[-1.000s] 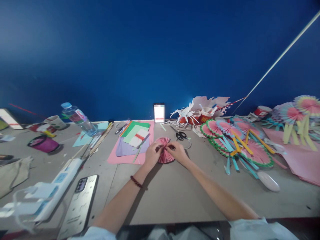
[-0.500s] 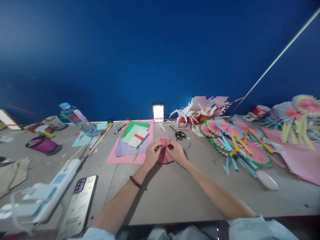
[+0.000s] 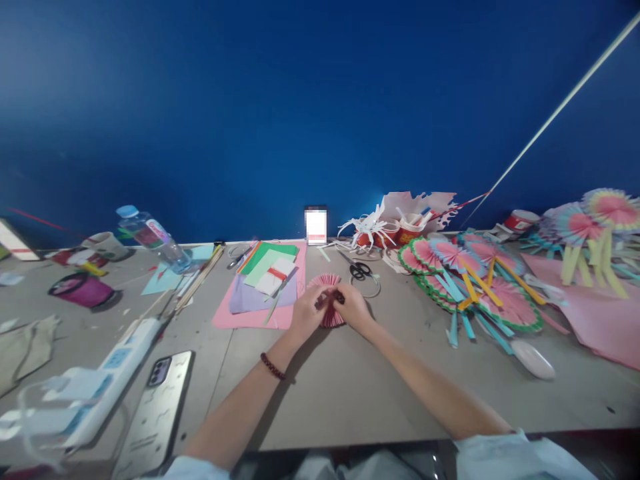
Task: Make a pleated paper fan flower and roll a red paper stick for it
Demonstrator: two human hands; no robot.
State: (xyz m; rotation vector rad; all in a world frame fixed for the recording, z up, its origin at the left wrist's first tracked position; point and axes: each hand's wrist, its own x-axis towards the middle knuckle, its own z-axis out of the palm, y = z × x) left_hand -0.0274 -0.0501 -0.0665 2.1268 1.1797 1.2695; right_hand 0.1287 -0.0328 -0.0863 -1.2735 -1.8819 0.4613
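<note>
Holds pink rosette (image 3: pixel 333 318), left of and nearer than scissors (image 3: pixel 360 270), in curled, almost-closed fingers of left hand (image 3: pixel 306 312) and right hand (image 3: pixel 356 310); cannot tell exact pinch; could split pleats by pressing unevenly.

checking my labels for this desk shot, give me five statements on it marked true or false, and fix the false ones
1. The left hand and right hand are both at the pink fan. True.
2. The scissors lie left of the pink fan. False: the scissors lie to its right, farther back.
3. The bottle has a blue cap. True.
4. The silver phone lies on the pink paper. False: it is on the table, right of the power strip.
5. The scissors have black handles. True.
</note>
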